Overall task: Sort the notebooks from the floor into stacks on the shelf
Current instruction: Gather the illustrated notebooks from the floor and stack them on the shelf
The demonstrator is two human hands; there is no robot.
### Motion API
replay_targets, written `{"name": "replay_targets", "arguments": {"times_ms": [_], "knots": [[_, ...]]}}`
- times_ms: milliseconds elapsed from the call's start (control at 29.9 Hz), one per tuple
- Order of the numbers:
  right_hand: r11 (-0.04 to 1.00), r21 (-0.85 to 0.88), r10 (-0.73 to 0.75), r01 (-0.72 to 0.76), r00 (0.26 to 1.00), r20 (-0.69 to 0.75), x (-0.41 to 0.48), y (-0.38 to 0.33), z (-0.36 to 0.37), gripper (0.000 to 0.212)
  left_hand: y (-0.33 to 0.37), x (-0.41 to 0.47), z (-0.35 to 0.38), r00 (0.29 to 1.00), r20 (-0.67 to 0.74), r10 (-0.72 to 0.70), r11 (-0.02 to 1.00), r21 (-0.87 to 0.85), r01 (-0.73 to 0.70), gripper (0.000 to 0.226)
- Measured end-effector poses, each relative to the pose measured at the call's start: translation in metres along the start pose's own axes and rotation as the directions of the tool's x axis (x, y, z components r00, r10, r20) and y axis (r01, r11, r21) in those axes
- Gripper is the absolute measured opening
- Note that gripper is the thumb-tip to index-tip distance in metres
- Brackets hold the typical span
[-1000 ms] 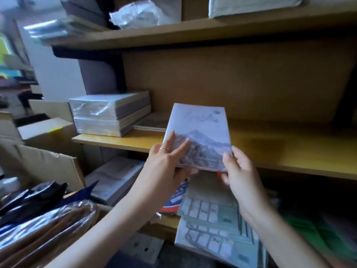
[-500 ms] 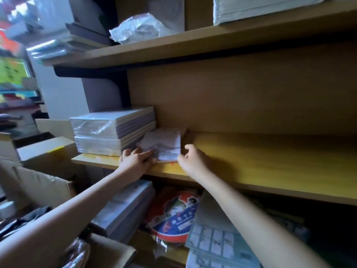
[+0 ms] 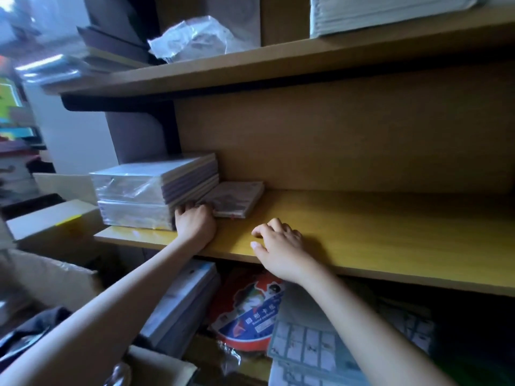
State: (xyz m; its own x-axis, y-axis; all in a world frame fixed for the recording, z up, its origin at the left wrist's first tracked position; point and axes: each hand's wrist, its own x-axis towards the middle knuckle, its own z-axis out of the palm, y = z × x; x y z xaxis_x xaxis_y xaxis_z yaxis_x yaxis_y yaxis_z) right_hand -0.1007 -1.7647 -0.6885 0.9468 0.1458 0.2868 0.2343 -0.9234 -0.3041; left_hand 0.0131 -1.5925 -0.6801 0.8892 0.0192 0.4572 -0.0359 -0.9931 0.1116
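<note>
On the middle shelf (image 3: 390, 235), a thin notebook (image 3: 237, 197) is seen lying flat, just beside the right side of a plastic-wrapped stack (image 3: 150, 196). The left hand (image 3: 196, 222) is set at the notebook's front left corner, fingers curled and tips hidden; whether the cover is gripped cannot be told. The right hand (image 3: 278, 246) is rested on the bare board, apart from the notebook, fingers loosely bent, holding nothing.
</note>
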Motion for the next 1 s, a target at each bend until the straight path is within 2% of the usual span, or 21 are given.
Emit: {"name": "replay_targets", "arguments": {"times_ms": [134,201,301,368,401,502,669,1003], "knots": [[0.999,-0.050,0.008,-0.011,0.999,-0.046,-0.005,-0.008,0.001,0.035,0.000,0.004,0.002,0.997,0.049,0.064,0.998,-0.018,-0.064,0.041],[0.992,-0.124,-0.012,0.000,0.995,-0.095,-0.009,-0.012,0.005,0.034,-0.002,0.002,0.001,0.995,-0.008,0.099,0.995,0.015,-0.099,0.044],[0.978,-0.208,-0.032,-0.002,0.987,-0.158,-0.016,-0.013,0.009,0.035,0.002,-0.011,-0.007,0.929,-0.187,0.320,0.938,-0.074,-0.338,0.041],[0.979,-0.206,-0.037,0.002,0.986,-0.164,-0.017,-0.014,0.011,0.035,0.003,-0.019,-0.016,0.875,-0.201,0.441,0.862,-0.176,-0.475,0.036],[0.980,-0.198,-0.041,0.008,0.986,-0.163,-0.017,-0.014,0.011,0.035,0.003,-0.021,-0.017,0.875,-0.165,0.456,0.851,-0.208,-0.483,0.037],[0.985,-0.174,-0.026,-0.004,0.985,-0.172,-0.016,-0.015,0.009,0.033,0.003,-0.022,-0.018,0.911,-0.023,0.411,0.888,-0.216,-0.406,0.048],[0.980,-0.198,-0.049,0.009,0.979,-0.198,-0.016,-0.011,0.012,0.031,0.005,-0.015,-0.014,0.935,0.134,0.329,0.900,-0.345,-0.268,0.047],[0.968,-0.243,-0.129,0.059,0.951,-0.280,-0.014,-0.005,0.019,0.031,0.012,-0.013,-0.015,0.938,0.264,0.225,0.948,-0.282,-0.148,0.051]]}}
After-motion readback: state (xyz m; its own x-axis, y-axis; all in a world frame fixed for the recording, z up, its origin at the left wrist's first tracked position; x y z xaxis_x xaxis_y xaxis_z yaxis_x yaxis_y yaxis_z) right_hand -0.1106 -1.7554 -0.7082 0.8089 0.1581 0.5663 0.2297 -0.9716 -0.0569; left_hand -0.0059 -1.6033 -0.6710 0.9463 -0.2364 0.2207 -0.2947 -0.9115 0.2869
